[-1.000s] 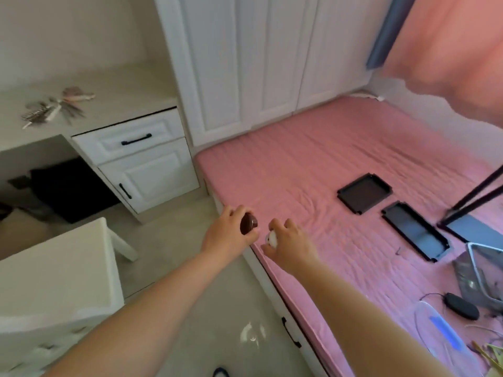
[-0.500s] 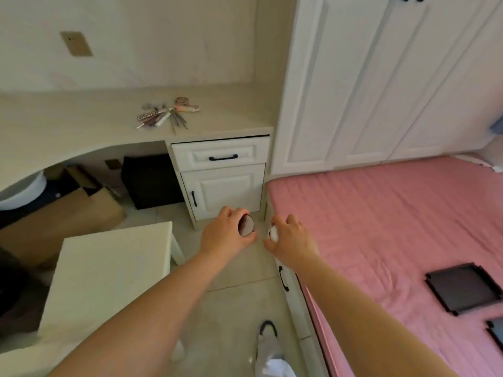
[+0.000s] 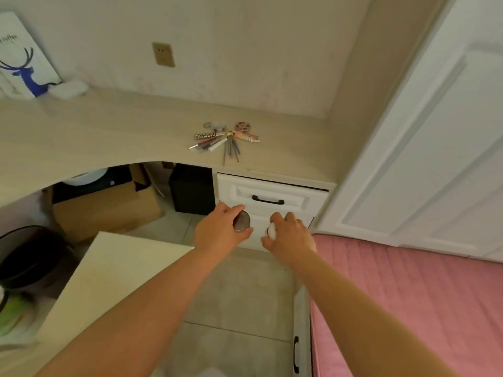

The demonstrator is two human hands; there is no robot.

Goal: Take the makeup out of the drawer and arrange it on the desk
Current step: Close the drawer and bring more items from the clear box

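While only the head view is on hand, it shows the relation the next move depends on: both hands are loaded and stand in front of the white drawer (image 3: 268, 198), below and on the near side of the bench (image 3: 81, 137) where the load belongs. The left hand (image 3: 221, 231) has its fingers (image 3: 231, 209) curled shut around a round dark compact (image 3: 241, 221), whose flat face is turned toward the right hand. The right hand (image 3: 290, 236) is closed around a small white object (image 3: 271, 231), of which only a sliver shows between thumb and fingers, so I cannot name it more closely. Neither piece touches any surface. Up and ahead of the hands, on the bench top above the drawer, lies a cluster of makeup (image 3: 223, 138): pens and pencils fanned out with their long axes running roughly from the near edge toward the wall, and two round items at the far end. The left hand sits almost straight below that cluster, while the right hand is off to the side, nearer the wardrobe door (image 3: 424, 145). As I judge it, both hands must lift over the bench's front edge, the left having the shorter path to the free space beside the cluster.
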